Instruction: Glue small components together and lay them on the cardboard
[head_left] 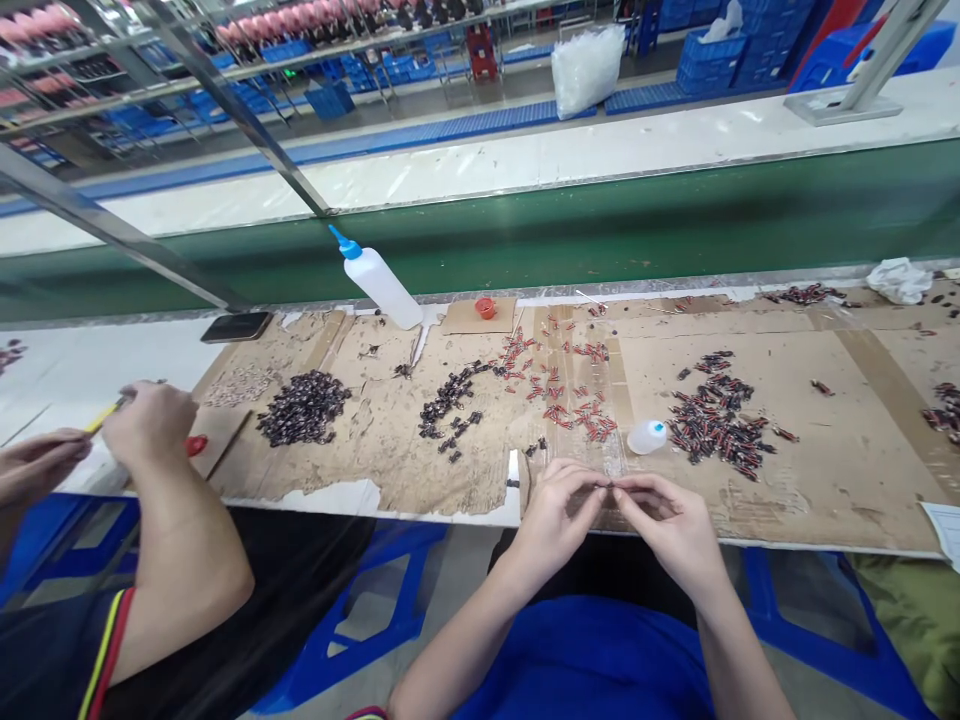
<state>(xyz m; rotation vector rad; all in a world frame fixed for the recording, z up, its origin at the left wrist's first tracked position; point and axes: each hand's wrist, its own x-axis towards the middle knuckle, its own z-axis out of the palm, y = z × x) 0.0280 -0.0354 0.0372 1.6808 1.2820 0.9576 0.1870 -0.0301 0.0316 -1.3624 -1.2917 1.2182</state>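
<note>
My left hand (556,510) and my right hand (664,522) meet at the table's front edge, fingertips pinched together on a tiny dark part (609,487) between them. Just beyond lie scattered red parts (571,392) on the cardboard sheet (825,470). A small white bottle (646,436) lies on its side right of them, beside a heap of dark and red parts (712,415). A loose line of dark parts (450,400) sits to the left.
A co-worker's hands (146,420) work at the left, holding a yellow tool, near a heap of dark parts (304,408). A squeeze bottle with blue tip (379,282) leans at the back, by a red cap (485,307). A green conveyor belt (600,225) runs behind.
</note>
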